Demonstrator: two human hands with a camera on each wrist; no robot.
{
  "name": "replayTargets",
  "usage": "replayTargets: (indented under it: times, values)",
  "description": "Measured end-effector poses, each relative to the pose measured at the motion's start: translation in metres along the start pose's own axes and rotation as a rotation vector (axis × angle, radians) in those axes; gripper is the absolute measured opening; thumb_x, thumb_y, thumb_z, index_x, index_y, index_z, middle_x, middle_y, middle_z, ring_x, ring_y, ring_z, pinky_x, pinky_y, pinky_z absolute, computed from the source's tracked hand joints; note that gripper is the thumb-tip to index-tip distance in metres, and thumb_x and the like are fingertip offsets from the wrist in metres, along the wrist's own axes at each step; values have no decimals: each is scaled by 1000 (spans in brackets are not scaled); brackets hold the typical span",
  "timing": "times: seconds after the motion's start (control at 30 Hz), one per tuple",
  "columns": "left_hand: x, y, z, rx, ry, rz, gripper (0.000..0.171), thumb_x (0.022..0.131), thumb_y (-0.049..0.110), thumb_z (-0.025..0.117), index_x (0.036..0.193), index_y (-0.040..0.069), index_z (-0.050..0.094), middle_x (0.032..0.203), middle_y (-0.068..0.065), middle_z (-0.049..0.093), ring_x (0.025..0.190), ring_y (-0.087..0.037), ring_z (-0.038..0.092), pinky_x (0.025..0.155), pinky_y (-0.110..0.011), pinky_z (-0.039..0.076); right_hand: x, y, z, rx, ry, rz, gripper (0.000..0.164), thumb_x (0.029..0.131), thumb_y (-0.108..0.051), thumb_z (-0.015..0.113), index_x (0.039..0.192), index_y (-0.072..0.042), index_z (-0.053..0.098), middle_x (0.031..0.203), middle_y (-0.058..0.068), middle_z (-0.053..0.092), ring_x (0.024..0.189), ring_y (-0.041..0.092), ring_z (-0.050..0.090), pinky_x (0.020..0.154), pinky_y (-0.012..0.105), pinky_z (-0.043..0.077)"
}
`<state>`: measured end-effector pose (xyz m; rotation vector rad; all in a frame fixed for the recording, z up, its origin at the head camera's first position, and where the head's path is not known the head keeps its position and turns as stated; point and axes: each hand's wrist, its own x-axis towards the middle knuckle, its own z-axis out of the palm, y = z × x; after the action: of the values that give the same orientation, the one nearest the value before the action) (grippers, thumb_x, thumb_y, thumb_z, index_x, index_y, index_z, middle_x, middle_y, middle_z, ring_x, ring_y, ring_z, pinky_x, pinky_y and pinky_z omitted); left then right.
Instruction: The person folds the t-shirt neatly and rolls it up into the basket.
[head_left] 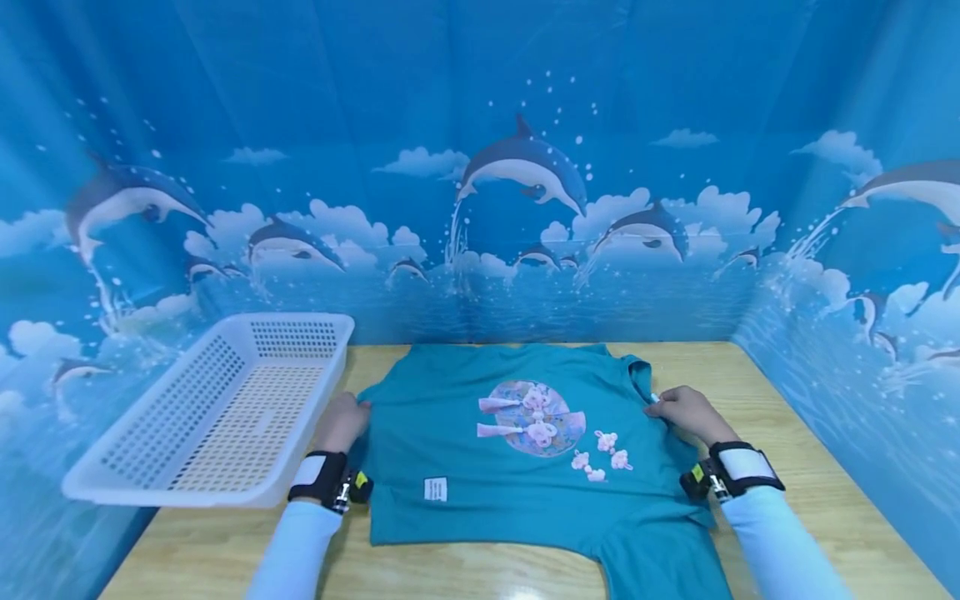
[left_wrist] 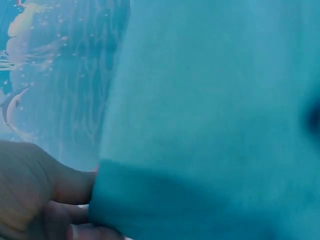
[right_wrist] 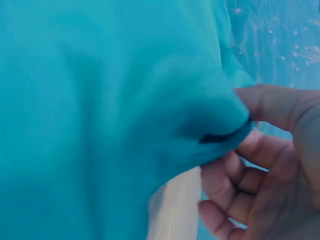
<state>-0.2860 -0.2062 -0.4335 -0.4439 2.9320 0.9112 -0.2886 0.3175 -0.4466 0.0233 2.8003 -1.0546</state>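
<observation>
A teal T-shirt (head_left: 450,450) lies sideways across the table, its hem to the left and its neckline to the right. It bears a round floral patch with pink tassels (head_left: 536,417), several small pink figures and a white label (head_left: 435,489). At the hem, my left hand (head_left: 343,423) pinches the fabric between thumb and fingers; the left wrist view shows the cloth edge (left_wrist: 165,200) in that grip. My right hand (head_left: 690,412) pinches the neckline edge, and in the right wrist view thumb and fingers (right_wrist: 270,145) hold the lifted collar cloth.
A white perforated plastic basket (head_left: 217,408) stands at the left of the wooden table (head_left: 795,467). Behind and at both sides hangs a blue curtain (head_left: 465,83) printed with dolphins. One sleeve (head_left: 667,558) of the shirt reaches toward the near edge.
</observation>
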Motion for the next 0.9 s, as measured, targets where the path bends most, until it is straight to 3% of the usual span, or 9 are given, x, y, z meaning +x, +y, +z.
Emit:
replayTargets:
  times: [0.13,0.27,0.4,0.5,0.57,0.67,0.77,0.83,0.9]
  values:
    - [-4,-4,-4,52,-24,-15,21,91,16,52,79,-1,54,67,-8,44,60,-22,46,51,-30,37,-2,6,-2,-30,-94,30,38,84,-22,62,56,-18,37,53,-7,28,49,9,29,51,26,29]
    - [-7,-3,-3,98,-34,1,17,84,11,59,87,-6,56,73,-13,50,65,-26,50,54,-33,41,-2,8,-2,-81,-177,95,42,85,-32,66,58,-17,37,56,-6,28,51,10,32,53,26,32]
    - [-1,10,-1,172,13,61,27,85,11,58,102,-10,57,86,-23,56,76,-32,53,62,-40,45,-1,-5,-8,-170,-100,121,45,86,-42,65,71,-4,47,65,7,40,61,21,43,59,34,38]
    - [11,22,0,180,35,90,29,88,10,54,108,-11,56,94,-26,57,82,-35,54,67,-44,46,9,-17,-9,-244,18,99,59,87,-42,63,103,15,52,90,29,52,81,41,53,72,49,45]
    - [21,28,2,135,28,103,31,89,9,52,111,-12,55,97,-29,58,84,-37,55,69,-45,46,19,-21,-6,-258,72,86,70,90,-39,60,128,17,41,116,40,47,102,51,49,85,59,42]
    - [38,29,9,63,11,104,33,91,13,52,111,-14,54,101,-32,58,88,-40,57,73,-47,47,37,-17,3,-211,99,111,70,94,-37,54,137,16,34,129,41,41,114,54,45,93,60,39]
    - [50,26,20,18,-5,86,38,92,20,56,108,-14,56,102,-32,59,90,-41,58,73,-46,48,50,-11,14,-166,132,127,52,95,-31,53,125,11,49,112,34,55,98,46,55,80,51,47]
    - [56,26,25,13,-14,67,36,92,23,58,103,-11,59,98,-29,60,84,-36,59,68,-42,48,55,-9,20,-141,153,122,33,94,-25,54,97,7,59,82,23,58,73,35,57,63,41,46]
    - [60,27,29,28,-4,44,30,91,23,58,94,-7,62,88,-22,62,74,-30,58,61,-37,45,58,-11,23,-114,168,109,28,93,-19,53,70,-3,52,59,8,46,54,23,46,51,33,37]
